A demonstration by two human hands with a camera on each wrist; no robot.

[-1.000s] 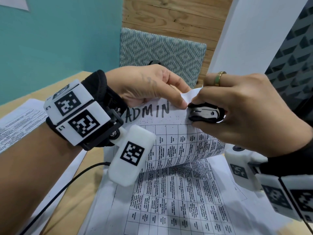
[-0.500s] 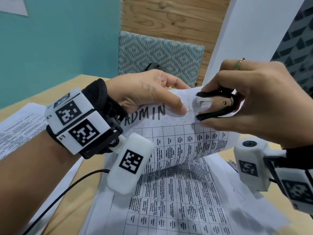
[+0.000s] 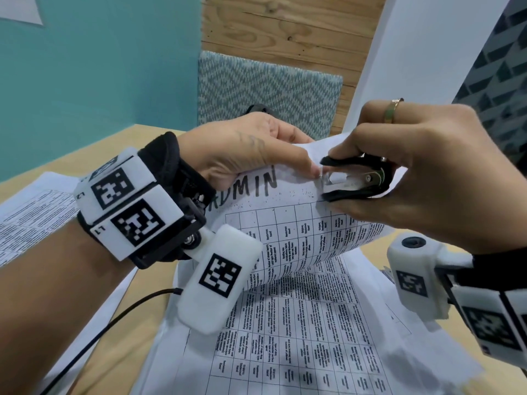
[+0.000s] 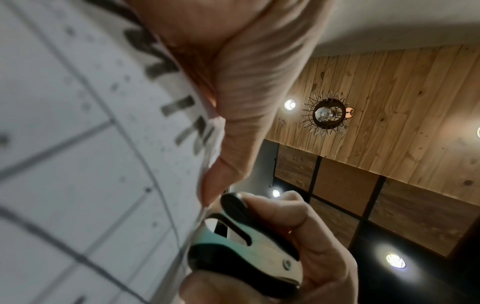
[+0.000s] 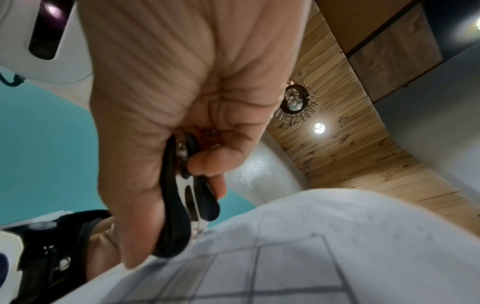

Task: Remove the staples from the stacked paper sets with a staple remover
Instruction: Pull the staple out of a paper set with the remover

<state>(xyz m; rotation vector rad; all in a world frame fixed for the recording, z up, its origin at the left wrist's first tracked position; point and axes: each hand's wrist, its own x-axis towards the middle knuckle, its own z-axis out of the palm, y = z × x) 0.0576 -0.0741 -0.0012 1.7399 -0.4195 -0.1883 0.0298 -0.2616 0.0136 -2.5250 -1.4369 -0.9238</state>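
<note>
A stapled paper set [image 3: 288, 223] printed with a table and the hand-written word ADMIN is curled up off the desk. My left hand [image 3: 256, 155] grips its top edge, thumb pressed on the sheet right beside the staple [image 3: 321, 179]. My right hand [image 3: 422, 178] pinches a black and metal staple remover [image 3: 356, 181] between thumb and fingers, its metal claws at the staple near the top right corner. The left wrist view shows the staple remover [image 4: 249, 246] against the paper set [image 4: 78, 164]. In the right wrist view the staple remover [image 5: 184, 199] meets the paper set [image 5: 311, 257].
More printed sheets [image 3: 299, 337] lie flat on the wooden desk [image 3: 94, 354] under the lifted set, and another stack [image 3: 31, 218] lies at the left. A black cable [image 3: 94, 334] runs over the desk. A patterned chair back [image 3: 268, 92] stands behind.
My right hand lifted and turned the staple remover from flat on the corner to side-on, so its claws now show at the staple. The left hand kept its hold on the paper.
</note>
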